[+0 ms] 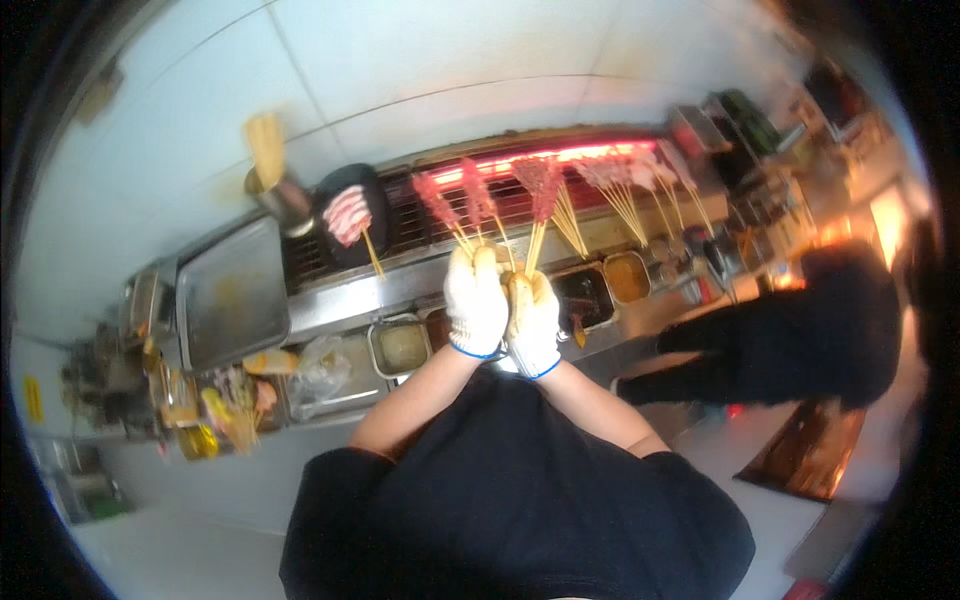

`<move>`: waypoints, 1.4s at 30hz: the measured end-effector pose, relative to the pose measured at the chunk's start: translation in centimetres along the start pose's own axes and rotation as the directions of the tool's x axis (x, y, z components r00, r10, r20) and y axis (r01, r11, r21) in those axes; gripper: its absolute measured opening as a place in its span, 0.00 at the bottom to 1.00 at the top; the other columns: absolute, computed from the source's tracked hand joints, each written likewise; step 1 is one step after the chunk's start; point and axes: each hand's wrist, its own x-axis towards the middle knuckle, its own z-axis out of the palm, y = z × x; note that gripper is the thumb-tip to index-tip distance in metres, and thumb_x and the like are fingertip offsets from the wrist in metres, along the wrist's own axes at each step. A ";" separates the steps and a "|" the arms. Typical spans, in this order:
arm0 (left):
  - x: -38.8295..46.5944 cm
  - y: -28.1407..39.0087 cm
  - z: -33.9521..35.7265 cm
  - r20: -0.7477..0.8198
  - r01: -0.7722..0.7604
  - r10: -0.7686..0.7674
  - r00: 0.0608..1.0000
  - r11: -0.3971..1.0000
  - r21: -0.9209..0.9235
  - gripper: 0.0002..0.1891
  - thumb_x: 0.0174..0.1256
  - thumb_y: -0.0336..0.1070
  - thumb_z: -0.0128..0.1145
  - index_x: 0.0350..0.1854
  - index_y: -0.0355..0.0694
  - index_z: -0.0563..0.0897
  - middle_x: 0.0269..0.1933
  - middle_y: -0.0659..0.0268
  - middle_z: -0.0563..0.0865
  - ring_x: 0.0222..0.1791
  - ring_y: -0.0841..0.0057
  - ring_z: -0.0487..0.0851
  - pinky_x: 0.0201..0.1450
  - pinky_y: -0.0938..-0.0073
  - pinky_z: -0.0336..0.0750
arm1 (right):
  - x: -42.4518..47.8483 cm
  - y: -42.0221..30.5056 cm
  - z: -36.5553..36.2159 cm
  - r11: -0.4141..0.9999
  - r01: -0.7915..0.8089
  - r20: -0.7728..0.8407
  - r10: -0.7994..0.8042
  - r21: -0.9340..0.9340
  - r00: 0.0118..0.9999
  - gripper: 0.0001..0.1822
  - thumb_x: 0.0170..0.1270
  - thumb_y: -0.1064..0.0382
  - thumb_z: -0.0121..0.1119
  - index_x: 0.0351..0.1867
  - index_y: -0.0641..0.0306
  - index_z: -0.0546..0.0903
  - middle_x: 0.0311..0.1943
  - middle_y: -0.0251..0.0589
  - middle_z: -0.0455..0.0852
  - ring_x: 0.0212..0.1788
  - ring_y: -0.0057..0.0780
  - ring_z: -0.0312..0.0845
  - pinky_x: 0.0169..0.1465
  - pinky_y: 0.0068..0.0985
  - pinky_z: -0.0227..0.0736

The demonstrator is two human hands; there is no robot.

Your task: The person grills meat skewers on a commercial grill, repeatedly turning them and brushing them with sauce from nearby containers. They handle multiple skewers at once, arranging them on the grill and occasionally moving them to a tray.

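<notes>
Both my hands wear white knitted gloves with blue cuffs, close together before my chest. My left hand (477, 304) is closed on the lower ends of several wooden skewers with red meat (436, 199), fanned out over the grill. Beside it, my right hand (533, 315) grips another bunch of meat skewers (538, 187). A red glowing heating element (495, 166) runs along the back of the wire grill (405, 206). More skewers with pale meat (611, 174) lie on the grill to the right. Striped red-and-white meat on skewers (347, 216) rests on a black oval plate (382, 225).
Left of the grill stand a metal tray (232, 292) and a container with wooden skewers (281, 199). Along the near edge are metal pans of sauce (627, 277) and a clear plastic bag (321, 371). Another person (787, 322) in dark clothing stands at the right.
</notes>
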 end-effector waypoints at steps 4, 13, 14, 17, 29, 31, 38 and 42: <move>1.3 5.0 0.3 0.062 0.023 -0.020 0.998 0.999 -0.047 0.10 0.81 0.36 0.44 0.50 0.34 0.74 0.38 0.59 0.85 0.35 0.72 0.86 0.40 0.72 0.82 | 0.6 -2.9 2.1 0.998 -0.007 -0.086 0.002 -0.063 0.996 0.11 0.78 0.65 0.48 0.47 0.70 0.79 0.36 0.43 0.84 0.38 0.27 0.79 0.42 0.26 0.75; 1.3 2.0 0.5 0.072 -0.092 0.089 0.993 0.995 0.041 0.11 0.80 0.36 0.47 0.50 0.34 0.77 0.39 0.59 0.87 0.36 0.72 0.86 0.41 0.71 0.79 | 0.4 -2.6 1.1 1.000 -0.013 -0.142 0.015 0.019 0.990 0.13 0.80 0.59 0.49 0.50 0.67 0.79 0.36 0.35 0.82 0.36 0.19 0.75 0.41 0.21 0.73; 1.4 1.5 0.4 0.069 -0.114 0.112 0.991 0.993 0.034 0.10 0.80 0.36 0.47 0.49 0.34 0.77 0.39 0.59 0.87 0.36 0.72 0.86 0.41 0.71 0.79 | 0.3 -2.7 1.1 0.997 -0.015 -0.158 0.026 0.070 0.987 0.13 0.80 0.60 0.49 0.50 0.67 0.79 0.35 0.35 0.82 0.36 0.19 0.75 0.41 0.21 0.73; 1.3 1.7 0.6 0.132 -0.047 0.042 0.990 0.998 0.041 0.10 0.82 0.37 0.45 0.54 0.37 0.72 0.41 0.56 0.86 0.39 0.68 0.87 0.43 0.71 0.83 | 0.6 -4.8 0.6 0.998 -0.045 -0.124 0.050 0.039 0.991 0.12 0.78 0.62 0.50 0.49 0.68 0.79 0.36 0.37 0.83 0.38 0.20 0.76 0.42 0.23 0.74; 2.8 4.9 1.0 0.283 0.164 -0.152 0.947 0.986 -0.018 0.08 0.74 0.29 0.57 0.51 0.33 0.81 0.40 0.67 0.86 0.37 0.82 0.83 0.41 0.82 0.78 | 0.7 -5.9 0.9 0.977 -0.162 0.035 0.159 0.139 0.987 0.08 0.77 0.63 0.55 0.43 0.66 0.82 0.27 0.27 0.78 0.25 0.11 0.65 0.27 0.16 0.60; 2.4 5.3 0.9 0.242 0.096 -0.102 0.965 0.995 0.034 0.08 0.75 0.29 0.56 0.51 0.34 0.80 0.39 0.67 0.85 0.37 0.83 0.81 0.41 0.82 0.77 | 0.7 -7.6 0.7 0.969 -0.194 0.060 0.186 0.150 0.981 0.09 0.77 0.63 0.54 0.42 0.65 0.82 0.26 0.26 0.77 0.24 0.11 0.64 0.26 0.16 0.58; 1.2 5.3 1.7 0.149 -0.040 0.015 0.989 0.986 0.165 0.06 0.76 0.31 0.53 0.49 0.36 0.79 0.36 0.69 0.82 0.34 0.83 0.78 0.38 0.80 0.75 | 0.1 -6.0 1.0 0.999 0.005 -0.068 -0.003 0.031 0.998 0.13 0.77 0.64 0.51 0.50 0.72 0.82 0.37 0.40 0.84 0.39 0.22 0.78 0.45 0.22 0.74; 0.8 5.8 2.0 0.118 -0.001 -0.017 0.993 0.989 0.147 0.06 0.75 0.32 0.53 0.46 0.36 0.78 0.35 0.69 0.81 0.33 0.83 0.78 0.37 0.80 0.75 | 0.0 -6.1 0.7 0.999 -0.039 -0.065 0.040 0.015 0.997 0.14 0.77 0.66 0.49 0.52 0.75 0.81 0.42 0.47 0.87 0.44 0.27 0.81 0.51 0.25 0.76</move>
